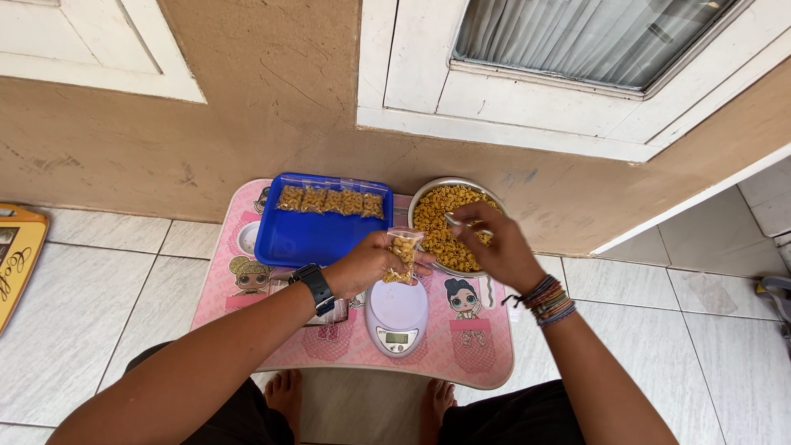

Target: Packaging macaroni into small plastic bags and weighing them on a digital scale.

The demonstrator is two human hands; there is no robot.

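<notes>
Snack bag [403, 255] in left hand [371, 265], right hand [494, 247] over bowl [424, 198] — above scale [397, 317]

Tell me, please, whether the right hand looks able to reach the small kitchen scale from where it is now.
Probably yes: the right hand is over the metal bowl of snacks, right beside the scale, and nothing lies between them, though its fingers hold a small spoon-like tool.
</notes>
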